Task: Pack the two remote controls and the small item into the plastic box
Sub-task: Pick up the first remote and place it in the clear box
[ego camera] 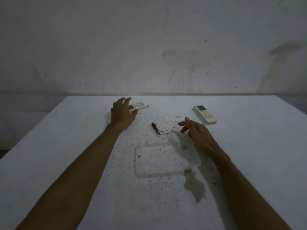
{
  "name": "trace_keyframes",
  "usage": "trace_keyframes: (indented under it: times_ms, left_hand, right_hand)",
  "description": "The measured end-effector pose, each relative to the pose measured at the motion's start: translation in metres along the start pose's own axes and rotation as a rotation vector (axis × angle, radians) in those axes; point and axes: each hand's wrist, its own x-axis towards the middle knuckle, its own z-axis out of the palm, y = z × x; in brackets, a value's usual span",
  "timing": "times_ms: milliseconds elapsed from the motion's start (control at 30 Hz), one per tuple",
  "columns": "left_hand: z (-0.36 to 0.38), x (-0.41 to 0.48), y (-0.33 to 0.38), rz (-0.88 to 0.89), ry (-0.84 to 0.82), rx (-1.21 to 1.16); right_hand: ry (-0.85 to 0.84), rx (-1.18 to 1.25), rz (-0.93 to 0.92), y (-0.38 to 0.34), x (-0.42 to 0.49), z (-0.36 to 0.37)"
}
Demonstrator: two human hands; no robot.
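The clear box [166,161] sits empty near the tabletop's [66,163] middle, hard to see, so a remote could catch its rim. Beyond it lies the keyring [157,128]; the right hand [197,135] hovers open and empty just beside it, short of the right remote [205,114]. Toward the far edge, the left hand [123,113], spread, covers the left remote's [138,106] end without gripping; a hasty grab might push it away.

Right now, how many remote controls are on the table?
2: one remote at the far left, partly under the left hand; the other remote at the far right, untouched.
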Motion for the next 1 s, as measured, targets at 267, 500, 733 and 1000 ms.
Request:
trace_keyframes:
  times_ms: [267, 500, 733, 1000]
  left_hand:
    - [0.014, 0.002, -0.008, -0.029, 0.002, -0.272]
    - [-0.024, -0.064, 0.026, 0.176, -0.049, -0.455]
    - [-0.046, -0.131, 0.06, 0.383, -0.172, -0.424]
    - [-0.061, -0.157, 0.056, 0.271, -0.228, -0.424]
  right_hand:
    - [0.008, 0.1, 0.025, 0.01, 0.006, 0.003]
    - [0.022, 0.072, -0.036, 0.008, 0.002, 0.0]
    - [0.029, 0.044, -0.234, -0.023, -0.021, 0.0]
    - [-0.073, -0.082, -0.351, -0.047, -0.048, 0.004]
